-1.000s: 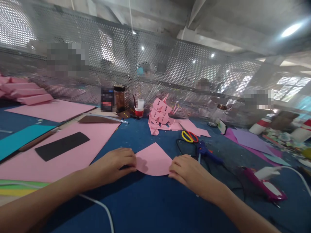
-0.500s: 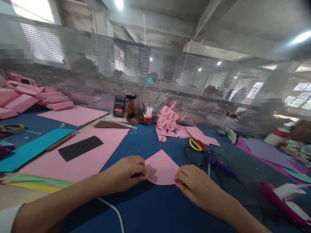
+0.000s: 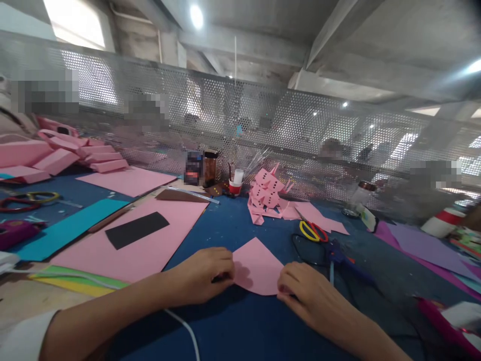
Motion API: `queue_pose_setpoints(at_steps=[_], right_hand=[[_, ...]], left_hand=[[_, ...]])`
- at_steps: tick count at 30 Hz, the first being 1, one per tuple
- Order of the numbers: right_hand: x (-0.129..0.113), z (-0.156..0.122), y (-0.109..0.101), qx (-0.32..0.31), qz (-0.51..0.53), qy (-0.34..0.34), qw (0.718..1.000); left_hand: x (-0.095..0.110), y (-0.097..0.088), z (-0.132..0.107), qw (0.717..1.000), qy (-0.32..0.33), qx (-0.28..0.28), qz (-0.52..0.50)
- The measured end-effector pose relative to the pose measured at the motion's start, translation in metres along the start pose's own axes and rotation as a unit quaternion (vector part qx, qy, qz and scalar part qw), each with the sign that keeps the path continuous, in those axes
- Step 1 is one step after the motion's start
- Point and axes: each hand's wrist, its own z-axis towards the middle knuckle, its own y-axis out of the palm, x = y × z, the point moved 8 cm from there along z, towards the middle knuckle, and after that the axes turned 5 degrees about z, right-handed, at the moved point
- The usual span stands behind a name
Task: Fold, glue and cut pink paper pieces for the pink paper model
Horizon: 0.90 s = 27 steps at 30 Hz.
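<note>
A fan-shaped piece of pink paper (image 3: 257,265) is between my hands over the blue table top (image 3: 221,326), its point facing away from me and its curved edge toward me. My left hand (image 3: 205,273) pinches its left corner with curled fingers. At the right corner, my right hand (image 3: 300,288) grips the paper between thumb and fingers. Just beyond the sheet stands a cluster of folded pink paper pieces with dark dots (image 3: 266,193). Scissors with yellow and red handles (image 3: 313,231) lie beyond my right hand, near a dark blue glue gun (image 3: 343,258).
To the left lie a large pink sheet (image 3: 150,250), a black paper strip (image 3: 137,230), a blue sheet (image 3: 71,230) and a pile of pink paper pieces (image 3: 75,150). A red-and-white cup (image 3: 235,188) and a glass jar (image 3: 358,198) stand along the perforated metal partition (image 3: 169,125). Purple sheets (image 3: 424,250) lie right.
The whole view has shifted slightly, so things appear a little further right and lower. Both hands keep hold of the pink paper, which looks unchanged in shape.
</note>
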Motion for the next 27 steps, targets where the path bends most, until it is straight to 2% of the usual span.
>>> queue_pose_setpoints(at_steps=[6, 12, 18, 27], right_hand=[[-0.001, 0.001, -0.003, -0.017, 0.002, 0.013, 1.0], [-0.001, 0.003, -0.006, -0.023, -0.013, 0.003, 1.0], [0.006, 0.005, -0.006, -0.023, 0.037, 0.03, 0.999], [0.017, 0.004, -0.004, -0.006, 0.076, 0.056, 0.996]], left_hand=[[0.004, -0.002, 0.001, 1.0, 0.007, -0.008, 0.007], [-0.001, 0.003, 0.0, 1.0, 0.001, -0.019, 0.001], [-0.001, 0.003, 0.002, 0.999, -0.021, -0.044, -0.002], [-0.013, 0.005, 0.003, 0.997, -0.07, -0.028, -0.017]])
